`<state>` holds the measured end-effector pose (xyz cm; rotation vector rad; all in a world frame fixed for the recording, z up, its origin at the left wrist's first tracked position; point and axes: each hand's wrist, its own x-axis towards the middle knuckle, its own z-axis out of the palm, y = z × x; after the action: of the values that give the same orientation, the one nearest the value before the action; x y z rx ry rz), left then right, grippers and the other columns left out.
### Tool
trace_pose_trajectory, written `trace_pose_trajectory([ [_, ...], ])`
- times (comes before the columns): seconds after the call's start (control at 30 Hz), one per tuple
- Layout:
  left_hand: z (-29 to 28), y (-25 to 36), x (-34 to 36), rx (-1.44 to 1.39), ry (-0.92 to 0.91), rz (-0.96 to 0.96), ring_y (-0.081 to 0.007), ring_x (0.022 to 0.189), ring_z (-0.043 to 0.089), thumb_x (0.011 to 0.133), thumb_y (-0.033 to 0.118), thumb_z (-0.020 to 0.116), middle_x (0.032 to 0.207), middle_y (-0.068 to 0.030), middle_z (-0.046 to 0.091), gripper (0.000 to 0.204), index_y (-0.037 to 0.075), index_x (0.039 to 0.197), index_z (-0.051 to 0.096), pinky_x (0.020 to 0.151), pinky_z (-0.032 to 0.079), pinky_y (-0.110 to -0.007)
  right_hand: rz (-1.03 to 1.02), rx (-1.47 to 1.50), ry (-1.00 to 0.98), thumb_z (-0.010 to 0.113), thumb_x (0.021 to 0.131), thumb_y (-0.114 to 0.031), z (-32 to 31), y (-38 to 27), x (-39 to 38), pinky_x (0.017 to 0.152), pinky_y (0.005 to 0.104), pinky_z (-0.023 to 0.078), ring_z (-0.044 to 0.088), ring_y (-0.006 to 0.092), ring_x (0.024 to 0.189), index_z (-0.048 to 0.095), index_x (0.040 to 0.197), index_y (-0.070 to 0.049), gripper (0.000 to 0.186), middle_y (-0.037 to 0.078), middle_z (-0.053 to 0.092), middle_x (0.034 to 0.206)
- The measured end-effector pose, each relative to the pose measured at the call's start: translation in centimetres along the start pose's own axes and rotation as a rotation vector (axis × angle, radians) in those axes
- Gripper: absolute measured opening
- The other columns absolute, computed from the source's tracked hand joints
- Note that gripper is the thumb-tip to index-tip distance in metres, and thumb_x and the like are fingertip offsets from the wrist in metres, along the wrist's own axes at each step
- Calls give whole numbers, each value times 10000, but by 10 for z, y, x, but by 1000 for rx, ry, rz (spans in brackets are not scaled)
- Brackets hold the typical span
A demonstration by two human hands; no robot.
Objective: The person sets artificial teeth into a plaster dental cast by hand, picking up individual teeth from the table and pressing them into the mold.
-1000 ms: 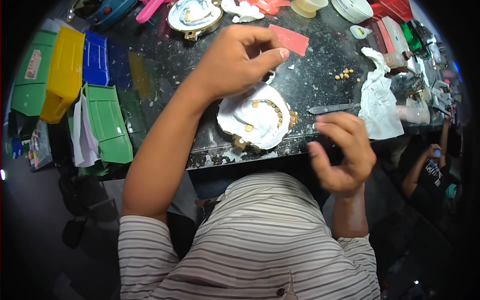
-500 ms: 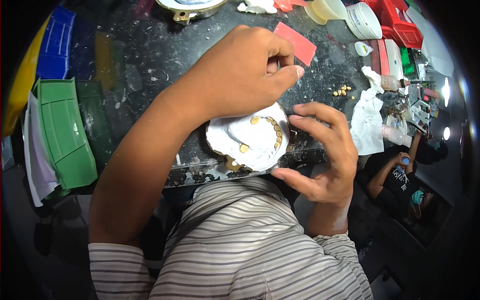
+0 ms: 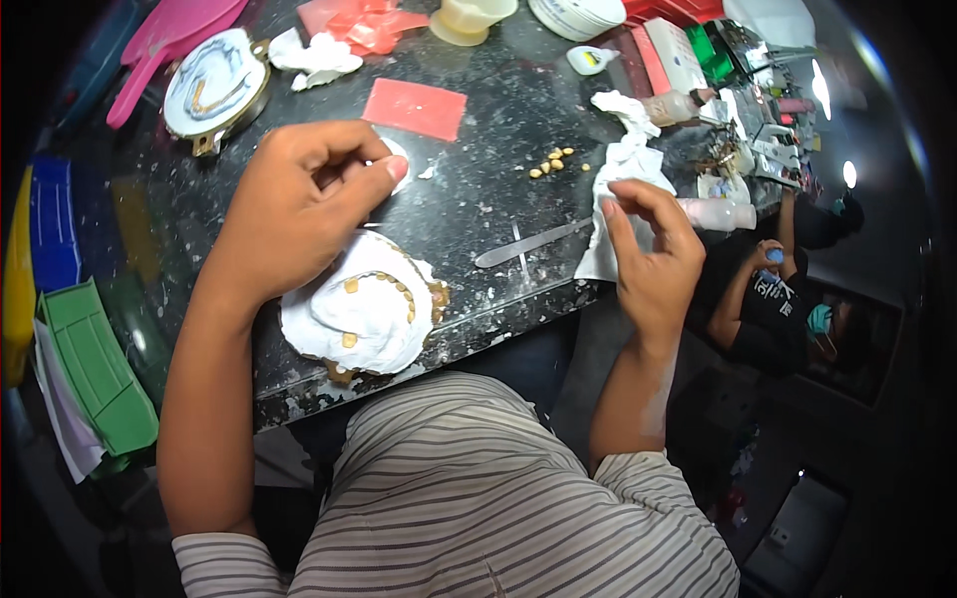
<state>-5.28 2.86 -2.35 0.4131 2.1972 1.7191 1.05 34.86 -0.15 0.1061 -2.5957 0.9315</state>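
Note:
A white plaster dental cast (image 3: 334, 299) in a brass-coloured metal flask lies at the bench's front edge. A curved row of gold-coloured teeth is set in it, with two separate pieces inside the curve. My left hand (image 3: 309, 194) hovers over its upper left side, fingers curled and thumb pressed to the index finger; what it pinches, if anything, is hidden. My right hand (image 3: 660, 244) is over a crumpled white tissue (image 3: 630, 164), thumb and index tips brought together; nothing can be made out between them. A flat metal spatula (image 3: 533, 245) lies left of that hand.
Several small yellowish teeth (image 3: 553, 161) lie beyond the spatula. Farther back are a pink wax sheet (image 3: 415, 109), a second filled flask (image 3: 214, 88), a pink dustpan (image 3: 169, 40), and a rubber bowl (image 3: 469, 18). Green bin (image 3: 100, 369) stands left; a person sits right.
My view has shifted right, so the cast appears farther left. My right hand has left the cast's side for the tissue, its spread fingers now pinched. My left hand stays curled near the cast.

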Motion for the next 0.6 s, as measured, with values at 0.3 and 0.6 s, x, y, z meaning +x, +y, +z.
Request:
trace_pose_trajectory([
  [0.3, -1, 0, 3, -29, 6, -10, -32, 659, 517, 969, 154, 707, 726, 39, 590, 177, -6, 899, 685, 593, 404, -223, 15, -65, -49, 735, 859, 2, 14, -6, 25, 792, 344, 537, 698, 240, 878, 758, 1006, -25, 151, 111, 743, 975],
  [0.6, -5, -3, 6, -58, -237, 406, -214, 817, 745, 865, 143, 746, 944, -181, 779, 189, -42, 838, 777, 712, 550, -317, -68, -142, -111, 776, 842, -68, 34, -7, 27, 835, 400, 514, 643, 315, 923, 760, 956, -38, 119, 99, 738, 949],
])
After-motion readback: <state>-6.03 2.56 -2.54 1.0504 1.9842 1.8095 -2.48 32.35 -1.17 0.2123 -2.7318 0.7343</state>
